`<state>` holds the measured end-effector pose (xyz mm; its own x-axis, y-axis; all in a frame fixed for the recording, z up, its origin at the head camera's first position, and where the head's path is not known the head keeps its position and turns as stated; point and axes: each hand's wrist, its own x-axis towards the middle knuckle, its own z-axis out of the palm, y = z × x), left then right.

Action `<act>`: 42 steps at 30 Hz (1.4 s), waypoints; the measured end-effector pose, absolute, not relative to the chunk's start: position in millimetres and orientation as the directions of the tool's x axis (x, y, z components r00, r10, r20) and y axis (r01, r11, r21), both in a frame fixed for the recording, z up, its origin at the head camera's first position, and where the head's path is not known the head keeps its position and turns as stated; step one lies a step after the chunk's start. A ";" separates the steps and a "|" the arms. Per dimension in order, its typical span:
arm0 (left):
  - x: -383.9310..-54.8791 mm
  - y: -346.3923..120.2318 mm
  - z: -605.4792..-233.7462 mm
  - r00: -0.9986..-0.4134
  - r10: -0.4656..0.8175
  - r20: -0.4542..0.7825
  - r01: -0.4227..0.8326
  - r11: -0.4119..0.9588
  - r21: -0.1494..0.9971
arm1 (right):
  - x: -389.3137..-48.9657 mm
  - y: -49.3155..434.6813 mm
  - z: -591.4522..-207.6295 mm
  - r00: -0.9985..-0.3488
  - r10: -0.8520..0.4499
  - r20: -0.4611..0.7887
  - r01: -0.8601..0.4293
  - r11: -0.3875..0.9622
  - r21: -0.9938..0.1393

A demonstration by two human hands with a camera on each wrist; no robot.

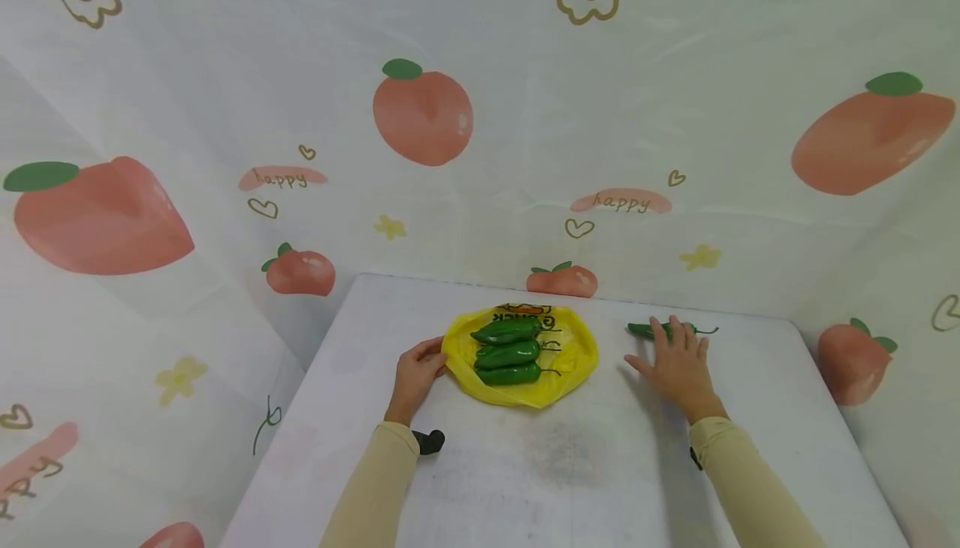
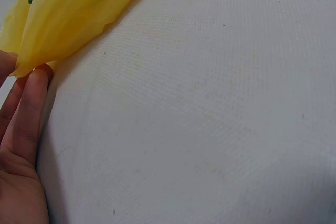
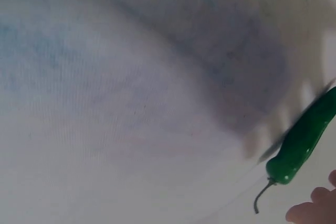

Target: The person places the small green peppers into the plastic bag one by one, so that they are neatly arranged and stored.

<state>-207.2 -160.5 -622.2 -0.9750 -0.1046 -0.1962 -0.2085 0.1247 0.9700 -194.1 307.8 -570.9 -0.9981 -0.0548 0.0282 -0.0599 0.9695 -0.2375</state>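
Three green chili peppers (image 1: 508, 354) lie side by side on a yellow plastic bag (image 1: 573, 364), their stems toward the right. At the bag's left edge, my left hand (image 1: 415, 374) pinches the rim between thumb and fingers; the left wrist view shows the gathered yellow plastic (image 2: 79, 19) at the fingertips. My right hand (image 1: 681, 374) is spread over another green chili pepper (image 1: 641, 330), right of the bag, and partly covers it. In the right wrist view that pepper (image 3: 300, 142) shows a gap from the fingertips (image 3: 307, 213).
The white tabletop (image 1: 480, 481) carries a greyish smudge in front of the bag. White curtains (image 1: 495, 223) with peach prints rise behind the table and along both sides. A black piece (image 1: 430, 442) juts out beside the left wrist.
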 end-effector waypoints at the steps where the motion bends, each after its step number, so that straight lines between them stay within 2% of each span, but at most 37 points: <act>1: -207.4 -160.8 -622.0 -0.975 -0.107 -0.197 -0.210 0.124 0.970 | -194.8 309.1 -570.1 -0.998 -0.053 0.029 -0.058 0.969 -0.242; 12: -209.8 -162.2 -623.5 -0.969 -0.105 -0.225 -0.237 0.122 0.964 | -203.5 327.4 -569.9 -0.996 -0.057 0.069 -0.071 0.973 -0.222; 29: -213.7 -163.4 -630.2 -0.969 -0.096 -0.226 -0.237 0.127 0.963 | -210.6 341.0 -576.5 -0.983 -0.097 0.159 -0.137 0.954 -0.267; 42: -214.0 -163.0 -630.3 -0.969 -0.099 -0.228 -0.240 0.130 0.962 | -207.2 342.8 -578.6 -0.993 -0.080 0.088 -0.102 0.954 -0.281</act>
<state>-214.0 -163.0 -630.3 -0.9685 -0.0994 -0.2283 -0.2402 0.1304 0.9619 -207.2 342.8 -578.6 -0.9929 -0.0799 0.0876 -0.1016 0.9544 -0.2808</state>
